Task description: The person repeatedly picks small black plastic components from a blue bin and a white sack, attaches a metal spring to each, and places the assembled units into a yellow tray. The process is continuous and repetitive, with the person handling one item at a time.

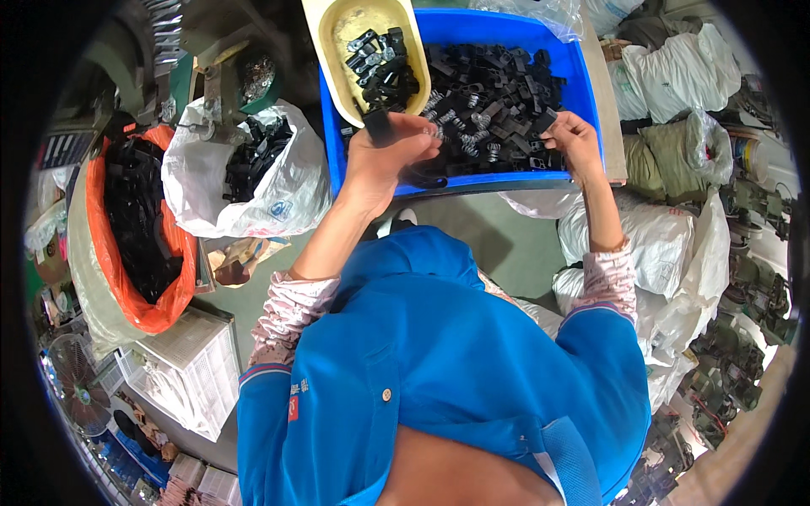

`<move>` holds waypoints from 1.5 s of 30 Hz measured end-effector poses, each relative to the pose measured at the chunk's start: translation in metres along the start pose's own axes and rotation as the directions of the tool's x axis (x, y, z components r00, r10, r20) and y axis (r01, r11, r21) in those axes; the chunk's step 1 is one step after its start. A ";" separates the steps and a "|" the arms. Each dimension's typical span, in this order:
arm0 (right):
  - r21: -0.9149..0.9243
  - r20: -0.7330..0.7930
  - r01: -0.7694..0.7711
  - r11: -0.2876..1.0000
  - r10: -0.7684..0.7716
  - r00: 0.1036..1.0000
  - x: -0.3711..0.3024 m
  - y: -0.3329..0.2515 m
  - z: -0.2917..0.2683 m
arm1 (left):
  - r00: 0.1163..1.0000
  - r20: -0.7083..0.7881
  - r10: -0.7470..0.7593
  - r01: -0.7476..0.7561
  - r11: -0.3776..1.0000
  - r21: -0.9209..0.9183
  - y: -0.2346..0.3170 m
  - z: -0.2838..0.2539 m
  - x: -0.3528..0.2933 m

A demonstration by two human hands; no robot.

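Observation:
My left hand is closed around a flat black plastic piece, just below the near end of a yellow tub. Small shiny metal parts show by its fingertips, and I cannot make out whether they are gripped too. At the right side of a blue bin, my right hand pinches a small black plastic part between thumb and fingers. Loose black plastic parts fill the bin, with several metal coil springs lying on them. Inside the tub is a pile of black and metal pieces.
Left of the bin stand a white woven sack of black parts and an orange-lined sack of dark pieces. A white plastic crate and a fan are farther left. Stuffed white sacks crowd the right side.

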State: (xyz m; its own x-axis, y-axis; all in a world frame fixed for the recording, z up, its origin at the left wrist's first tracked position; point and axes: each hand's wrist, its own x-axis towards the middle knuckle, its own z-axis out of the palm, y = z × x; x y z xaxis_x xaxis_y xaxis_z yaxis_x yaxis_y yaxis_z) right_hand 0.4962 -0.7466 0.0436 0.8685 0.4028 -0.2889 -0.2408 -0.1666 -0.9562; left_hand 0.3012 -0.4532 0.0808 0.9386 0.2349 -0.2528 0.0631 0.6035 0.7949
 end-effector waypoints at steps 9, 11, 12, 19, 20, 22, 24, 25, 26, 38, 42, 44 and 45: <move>0.527 0.322 -0.205 0.825 0.029 0.946 -0.045 -0.034 0.165 | 0.981 -0.016 0.191 -0.182 0.955 0.235 0.008 -0.015 -0.013; 0.478 0.349 -0.173 0.861 -0.006 0.937 -0.046 -0.033 0.191 | 0.967 -0.090 0.238 -0.206 0.941 0.268 0.011 -0.027 -0.019; 0.450 0.357 -0.170 0.876 -0.002 0.934 -0.047 -0.035 0.201 | 0.961 -0.118 0.250 -0.212 0.941 0.265 0.015 -0.032 -0.022; 0.413 0.488 -0.227 0.882 -0.004 0.873 -0.044 -0.053 0.242 | 0.895 -0.244 0.374 -0.232 0.856 0.463 0.029 -0.063 -0.044; 0.398 0.508 -0.240 0.885 0.005 0.861 -0.044 -0.057 0.247 | 0.887 -0.267 0.376 -0.222 0.856 0.468 0.029 -0.067 -0.046; 0.352 0.539 -0.253 0.901 0.026 0.842 -0.034 -0.048 0.245 | 0.866 -0.278 0.415 -0.249 0.841 0.481 0.030 -0.070 -0.047; 0.390 0.610 -0.348 0.853 0.044 0.791 -0.026 -0.046 0.248 | 0.853 -0.291 0.433 -0.269 0.843 0.466 0.029 -0.074 -0.050; 0.409 0.609 -0.378 0.831 0.060 0.791 -0.027 -0.048 0.252 | 0.846 -0.298 0.441 -0.278 0.843 0.460 0.029 -0.078 -0.051; 0.427 0.607 -0.406 0.808 0.077 0.791 -0.030 -0.052 0.256 | 0.848 -0.316 0.425 -0.261 0.855 0.449 0.028 -0.082 -0.051; 0.334 0.642 -0.469 0.818 0.167 0.748 -0.023 -0.047 0.281 | 0.803 -0.274 0.530 -0.296 0.753 0.587 0.047 -0.109 -0.068; 0.290 0.659 -0.460 0.839 0.173 0.732 -0.018 -0.047 0.291 | 0.762 -0.123 0.636 -0.335 0.550 0.765 0.053 -0.122 -0.073; 0.272 0.669 -0.462 0.844 0.179 0.721 -0.020 -0.053 0.298 | 0.771 -0.140 0.622 -0.305 0.553 0.775 0.055 -0.127 -0.075; 0.268 0.670 -0.464 0.845 0.183 0.719 -0.023 -0.057 0.303 | 0.774 -0.149 0.615 -0.291 0.554 0.780 0.057 -0.129 -0.076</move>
State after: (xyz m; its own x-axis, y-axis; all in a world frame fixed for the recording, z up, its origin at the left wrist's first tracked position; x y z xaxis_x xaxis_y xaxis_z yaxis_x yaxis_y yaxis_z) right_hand 0.3587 -0.4741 0.0905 0.2903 0.8626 -0.4142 -0.7221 -0.0866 -0.6864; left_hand 0.1897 -0.3389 0.0739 0.7148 0.6666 0.2112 0.0267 -0.3279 0.9444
